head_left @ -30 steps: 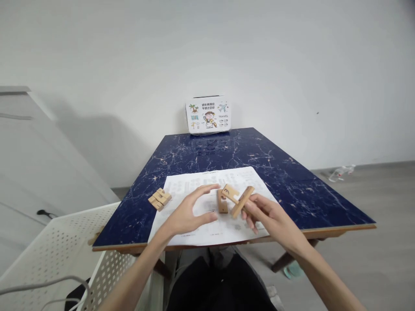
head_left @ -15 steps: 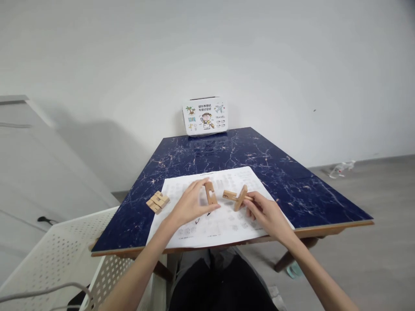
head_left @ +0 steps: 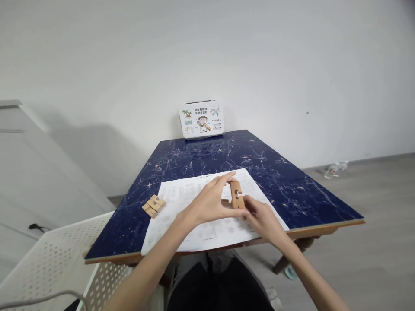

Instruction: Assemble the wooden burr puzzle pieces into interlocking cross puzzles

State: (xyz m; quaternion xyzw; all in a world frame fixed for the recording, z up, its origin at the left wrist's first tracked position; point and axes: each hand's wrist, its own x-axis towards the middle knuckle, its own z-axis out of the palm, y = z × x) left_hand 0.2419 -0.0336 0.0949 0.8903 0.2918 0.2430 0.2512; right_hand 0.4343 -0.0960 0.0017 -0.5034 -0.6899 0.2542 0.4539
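Observation:
Both hands meet over a white printed sheet (head_left: 197, 224) on the dark blue marbled table (head_left: 292, 190). My left hand (head_left: 210, 203) pinches a notched wooden puzzle piece (head_left: 236, 195) upright, thumb and fingers closed on it. My right hand (head_left: 262, 218) grips other joined wooden pieces just below and behind it; these are mostly hidden by the hands. The upright piece touches the ones in my right hand. A small cluster of loose wooden pieces (head_left: 153, 205) lies on the table left of the sheet.
A white box with cartoon travel pictures (head_left: 201, 119) stands at the table's far edge against the wall. A white perforated basket (head_left: 48, 268) sits low at the left. Some clear litter (head_left: 333, 169) lies on the grey floor at the right.
My left hand picked up the wooden piece from the sheet and carried it right, against the pieces in my right hand. The hands now touch.

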